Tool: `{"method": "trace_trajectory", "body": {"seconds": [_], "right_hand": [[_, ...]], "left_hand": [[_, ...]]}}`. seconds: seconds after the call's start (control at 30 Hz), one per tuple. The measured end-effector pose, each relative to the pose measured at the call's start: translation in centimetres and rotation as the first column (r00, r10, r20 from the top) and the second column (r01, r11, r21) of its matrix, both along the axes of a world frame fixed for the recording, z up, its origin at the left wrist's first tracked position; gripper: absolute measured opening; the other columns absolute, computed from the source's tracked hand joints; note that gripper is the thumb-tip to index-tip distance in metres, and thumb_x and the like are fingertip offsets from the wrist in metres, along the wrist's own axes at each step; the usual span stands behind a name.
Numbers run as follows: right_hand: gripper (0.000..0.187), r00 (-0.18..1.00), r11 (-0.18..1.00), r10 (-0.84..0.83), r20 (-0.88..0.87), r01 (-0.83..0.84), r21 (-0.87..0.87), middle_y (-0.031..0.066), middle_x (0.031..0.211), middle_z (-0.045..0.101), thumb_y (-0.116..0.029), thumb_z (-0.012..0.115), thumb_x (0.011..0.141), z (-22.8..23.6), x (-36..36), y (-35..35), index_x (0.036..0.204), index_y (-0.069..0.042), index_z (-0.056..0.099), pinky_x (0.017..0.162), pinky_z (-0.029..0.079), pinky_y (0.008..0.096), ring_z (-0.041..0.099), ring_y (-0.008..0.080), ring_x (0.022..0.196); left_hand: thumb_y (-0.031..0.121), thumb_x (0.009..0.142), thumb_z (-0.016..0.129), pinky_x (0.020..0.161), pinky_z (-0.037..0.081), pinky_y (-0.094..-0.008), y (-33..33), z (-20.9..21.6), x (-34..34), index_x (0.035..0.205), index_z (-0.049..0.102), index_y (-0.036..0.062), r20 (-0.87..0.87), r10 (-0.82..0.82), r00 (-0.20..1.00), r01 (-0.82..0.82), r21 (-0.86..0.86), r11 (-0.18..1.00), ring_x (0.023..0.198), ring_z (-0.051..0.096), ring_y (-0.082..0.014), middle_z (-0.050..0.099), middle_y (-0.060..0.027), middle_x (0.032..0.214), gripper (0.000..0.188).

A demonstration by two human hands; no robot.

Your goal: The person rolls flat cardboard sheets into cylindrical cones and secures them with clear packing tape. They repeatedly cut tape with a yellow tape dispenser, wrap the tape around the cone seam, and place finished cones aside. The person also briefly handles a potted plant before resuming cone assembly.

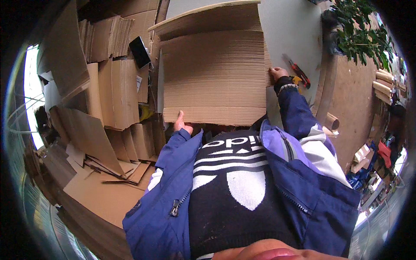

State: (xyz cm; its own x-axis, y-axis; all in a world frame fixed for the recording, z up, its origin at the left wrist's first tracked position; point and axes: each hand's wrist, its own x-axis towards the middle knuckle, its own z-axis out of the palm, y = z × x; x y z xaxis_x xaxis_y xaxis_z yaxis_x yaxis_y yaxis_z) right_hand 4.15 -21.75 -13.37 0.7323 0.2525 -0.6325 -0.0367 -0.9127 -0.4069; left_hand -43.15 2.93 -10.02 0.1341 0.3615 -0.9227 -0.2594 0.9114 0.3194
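Note:
A large brown corrugated cardboard sheet [214, 73] lies before me, its ridges running crosswise. My left hand [182, 123] grips its near left edge, thumb on top and the other fingers hidden underneath. At the right side, my right hand [278, 74] is closed at the edge of the cardboard, fingers curled. Beyond the sheet, more cardboard [208, 18] rises with a curved top edge. A red and black utility knife [300, 74] lies on the pale table [299, 30] just right of my right hand. Some yellow object [296, 80] shows beside that wrist, partly hidden.
Stacks of folded cardboard [119, 93] stand on the left, with a dark phone-like object [140, 52] leaning there. Loose cardboard pieces [104, 195] lie lower left. A leafy plant [362, 32] hangs over the far right. Rolled cardboard [332, 123] sits on the right.

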Motion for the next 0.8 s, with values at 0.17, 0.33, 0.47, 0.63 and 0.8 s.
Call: {"method": "trace_trajectory", "body": {"seconds": [0.17, 0.33, 0.47, 0.63, 0.8], "right_hand": [[0.043, 0.993, 0.997, -0.058, 0.105, 0.052, 0.061, 0.0144, 0.098, 0.073, -0.046, 0.065, 0.085, -0.8, 0.8, 0.1, 0.102, -0.007, 0.074, 0.085, 0.053, 0.0381, 0.069, 0.0301, 0.092], [0.034, 0.980, 0.975, 0.199, -0.011, -0.200, -0.096, 0.0184, 0.105, 0.069, -0.035, 0.063, 0.087, -3.2, 2.8, -0.9, 0.109, -0.010, 0.068, 0.084, 0.053, 0.0435, 0.065, 0.0372, 0.098], [0.028, 0.562, 0.657, 0.703, 0.436, -0.747, -0.096, 0.0175, 0.098, 0.068, -0.023, 0.067, 0.077, -6.1, 0.9, -3.9, 0.103, -0.013, 0.064, 0.077, 0.054, 0.0488, 0.064, 0.0401, 0.093], [0.052, 0.981, 0.976, 0.192, -0.024, -0.194, -0.096, 0.0175, 0.108, 0.071, -0.055, 0.057, 0.087, -8.4, -1.0, -3.5, 0.103, -0.009, 0.075, 0.092, 0.051, 0.0456, 0.066, 0.0346, 0.104], [0.043, 0.906, 0.905, 0.422, 0.006, -0.421, -0.063, 0.0214, 0.100, 0.070, -0.045, 0.059, 0.087, -5.6, -2.8, -2.6, 0.105, -0.008, 0.073, 0.088, 0.051, 0.0471, 0.066, 0.0385, 0.097]], "left_hand": [[0.030, 0.090, 0.072, 0.102, 0.044, -0.0535, 1.3, 3.4, -0.6, 0.131, 0.055, 0.0116, 0.144, -0.011, 0.990, -0.009, 0.133, 0.991, 0.115, 0.057, -0.0312, 0.063, -0.0095, 0.124, 0.048], [0.034, 0.091, 0.069, 0.103, 0.046, -0.0536, 3.9, 9.3, -1.6, 0.131, 0.056, 0.0083, 0.313, 0.004, 0.950, -0.047, 0.132, 0.990, 0.119, 0.057, -0.0330, 0.062, -0.0116, 0.128, 0.049], [0.030, 0.096, 0.062, 0.106, 0.044, -0.0527, 7.8, 14.7, 1.8, 0.132, 0.056, 0.0081, 0.355, 0.220, 0.909, -0.343, 0.334, 0.878, 0.120, 0.057, -0.0314, 0.062, -0.0106, 0.130, 0.042], [0.019, 0.099, 0.059, 0.104, 0.047, -0.0450, 19.5, 22.6, 6.0, 0.124, 0.063, 0.0067, 0.635, 0.381, 0.672, -0.696, 0.368, 0.616, 0.117, 0.060, -0.0246, 0.065, -0.0070, 0.127, 0.029], [0.040, 0.101, 0.052, 0.092, 0.052, -0.0486, 28.9, 30.0, 8.4, 0.122, 0.052, 0.0006, 0.398, 0.363, 0.843, -0.535, 0.697, 0.478, 0.103, 0.059, -0.0311, 0.060, -0.0145, 0.116, 0.045]]}}
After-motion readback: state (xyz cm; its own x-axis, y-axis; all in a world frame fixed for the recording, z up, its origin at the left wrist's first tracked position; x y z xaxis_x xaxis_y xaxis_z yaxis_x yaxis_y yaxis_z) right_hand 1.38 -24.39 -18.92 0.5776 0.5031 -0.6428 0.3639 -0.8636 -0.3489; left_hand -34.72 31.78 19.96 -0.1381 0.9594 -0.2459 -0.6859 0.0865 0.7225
